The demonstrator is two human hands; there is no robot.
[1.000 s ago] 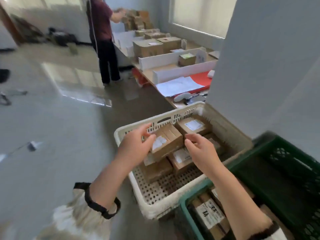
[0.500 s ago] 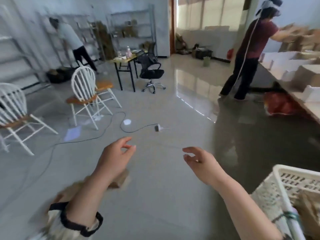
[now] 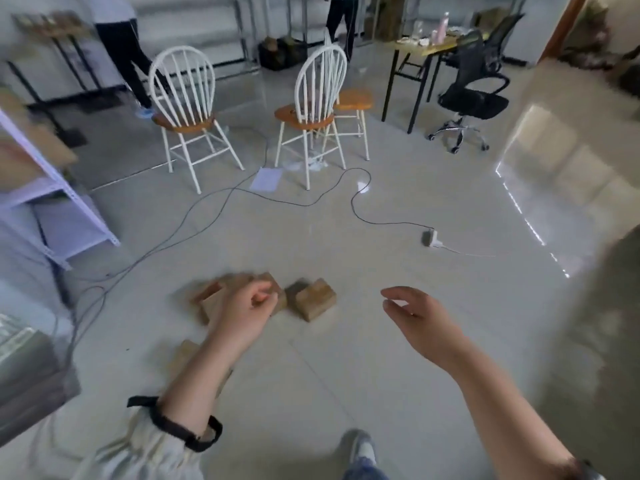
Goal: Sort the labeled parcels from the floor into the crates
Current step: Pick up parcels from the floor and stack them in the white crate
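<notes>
so a second ago both hands were at the white crate setting a box in, now the view has swung to the floor and the crates are out of sight. The leftover parcels (image 3: 313,299) sit in a small brown cluster on the tiles. My left hand (image 3: 242,315) hangs over the cluster's left part, fingers loosely curled, holding nothing, too blurry to say if it touches. The right hand (image 3: 420,322) is just right of the cluster, relaxed and empty. Looks like the next pickup is starting
</notes>
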